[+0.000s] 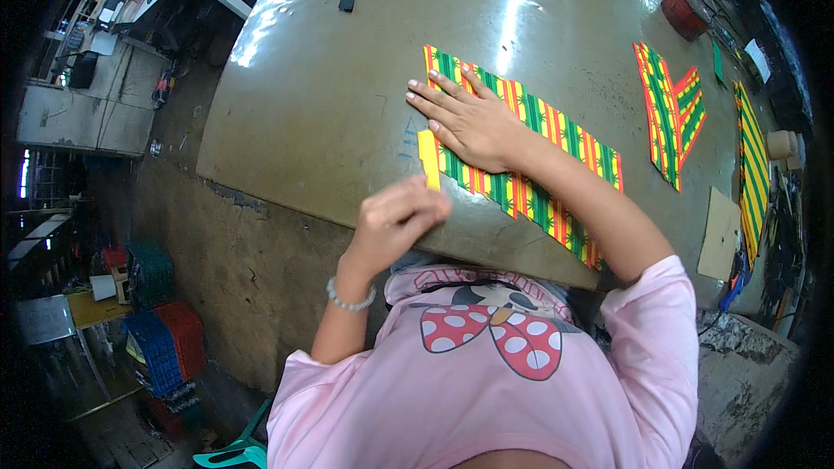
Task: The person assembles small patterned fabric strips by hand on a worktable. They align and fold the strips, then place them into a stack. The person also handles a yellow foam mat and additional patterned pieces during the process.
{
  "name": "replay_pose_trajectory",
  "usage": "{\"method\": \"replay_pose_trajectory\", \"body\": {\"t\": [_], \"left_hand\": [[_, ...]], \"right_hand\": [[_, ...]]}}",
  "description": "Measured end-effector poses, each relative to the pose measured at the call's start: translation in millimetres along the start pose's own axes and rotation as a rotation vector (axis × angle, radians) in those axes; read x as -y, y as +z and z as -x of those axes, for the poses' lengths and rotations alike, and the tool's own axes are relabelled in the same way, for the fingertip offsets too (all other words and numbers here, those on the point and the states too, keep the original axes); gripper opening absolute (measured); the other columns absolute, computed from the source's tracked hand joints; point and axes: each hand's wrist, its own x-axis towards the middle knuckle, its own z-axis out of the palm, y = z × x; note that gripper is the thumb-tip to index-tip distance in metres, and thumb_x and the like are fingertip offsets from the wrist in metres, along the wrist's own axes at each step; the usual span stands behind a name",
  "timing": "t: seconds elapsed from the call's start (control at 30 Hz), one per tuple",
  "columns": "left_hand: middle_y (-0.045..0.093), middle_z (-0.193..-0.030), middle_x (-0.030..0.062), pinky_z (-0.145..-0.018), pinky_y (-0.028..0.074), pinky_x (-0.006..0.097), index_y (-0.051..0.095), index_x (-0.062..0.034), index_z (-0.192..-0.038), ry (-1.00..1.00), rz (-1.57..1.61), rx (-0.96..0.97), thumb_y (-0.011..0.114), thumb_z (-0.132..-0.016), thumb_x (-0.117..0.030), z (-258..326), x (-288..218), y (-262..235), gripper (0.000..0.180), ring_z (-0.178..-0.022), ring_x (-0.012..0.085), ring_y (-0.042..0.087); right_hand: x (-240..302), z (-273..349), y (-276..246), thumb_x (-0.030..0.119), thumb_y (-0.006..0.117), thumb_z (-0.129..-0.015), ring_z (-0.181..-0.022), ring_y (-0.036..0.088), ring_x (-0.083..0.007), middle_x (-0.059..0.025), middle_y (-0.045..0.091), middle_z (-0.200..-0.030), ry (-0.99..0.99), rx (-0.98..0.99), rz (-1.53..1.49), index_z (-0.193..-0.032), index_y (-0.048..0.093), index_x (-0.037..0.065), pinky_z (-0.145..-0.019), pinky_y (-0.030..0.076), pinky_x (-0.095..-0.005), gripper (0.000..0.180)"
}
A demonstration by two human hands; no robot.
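The right hand spreads flat on overlapping striped sheets on the surface; the blurred left hand seems to pinch a yellow strip beside them. Work looks unfinished; whether the separate striped pieces are done, I cannot tell.

Right arm: it reaches up and across to the left, in a long slant.
Right wrist: almost straight, in line with the arm.
Right hand: flat, palm down, back showing on top.
Right fingers: long and a bit spread, pointing up and left.
Right thumb: out to the side, below the fingers.
Left arm: short in view, going up.
Left hand: lower than the right one, turned to the right, fingers curled in, a bit blurry.
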Motion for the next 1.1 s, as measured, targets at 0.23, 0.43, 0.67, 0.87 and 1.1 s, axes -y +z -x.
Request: {"method": "replay_pose_trajectory", "body": {"t": [0.23, 0.43, 0.67, 0.87, 1.1], "left_hand": [[0.071, -0.082, 0.0081, -0.07, 0.054, 0.029, 0.072, 0.0006, -0.091, -0.514, 0.42, 0.401, 0.072, -0.087, -0.009, 105, -19, -31, 0.01, -0.075, 0.0182, 0.069], [0.065, -0.089, 0.0106, -0.078, 0.057, 0.035, 0.06, 0.0009, -0.115, -0.305, 0.738, -0.596, 0.062, -0.098, -0.015, 72, -18, -34, 0.023, -0.082, 0.0179, 0.066], [0.066, -0.101, 0.0125, -0.078, 0.057, 0.028, 0.05, 0.0013, -0.129, -0.166, 0.687, -0.665, 0.058, -0.101, -0.013, -30, -48, -8, 0.033, -0.086, 0.0167, 0.067], [0.066, -0.101, 0.0113, -0.069, 0.052, 0.021, 0.048, 0.0002, -0.133, -0.228, 0.487, -0.747, 0.054, -0.102, -0.011, -37, -38, -3, 0.034, -0.078, 0.0109, 0.064], [0.062, -0.119, 0.0157, -0.076, 0.056, 0.029, 0.052, 0.0027, -0.129, -0.201, 0.581, -0.312, 0.058, -0.099, -0.009, -56, -29, 29, 0.033, -0.102, 0.0159, 0.064]], "right_hand": [[-5, 2, 14, 0.033, 0.024, -0.105, -0.149, 0.024, -0.0253, -0.0028, 0.031, -0.16, -0.032, -0.101, 0.054, -0.153, 0.031, 0.012, -0.123, 0.01, -0.0503, 0.053], [-1, -10, -28, 0.045, 0.032, -0.104, -0.151, 0.015, -0.0308, -0.0151, 0.023, -0.161, 0.053, -0.138, -0.51, -0.153, 0.032, 0.008, -0.122, 0.009, -0.0506, 0.061], [95, 51, -54, 0.033, 0.069, -0.094, -0.099, 0.066, -0.0176, -0.0116, 0.068, -0.105, 0.183, 0.121, -1.564, -0.129, 0.055, -0.005, -0.093, 0.05, -0.0332, 0.054], [85, 112, -63, 0.02, 0.062, -0.099, -0.077, 0.07, -0.0159, -0.0127, 0.071, -0.093, 0.617, -0.056, -1.848, -0.112, 0.061, -0.006, -0.072, 0.057, -0.0275, 0.029], [26, 195, -95, 0.018, 0.065, -0.096, -0.061, 0.06, -0.0077, -0.0012, 0.063, -0.081, 0.722, -0.388, -1.456, -0.105, 0.067, -0.004, -0.059, 0.053, -0.0234, 0.024]]}}
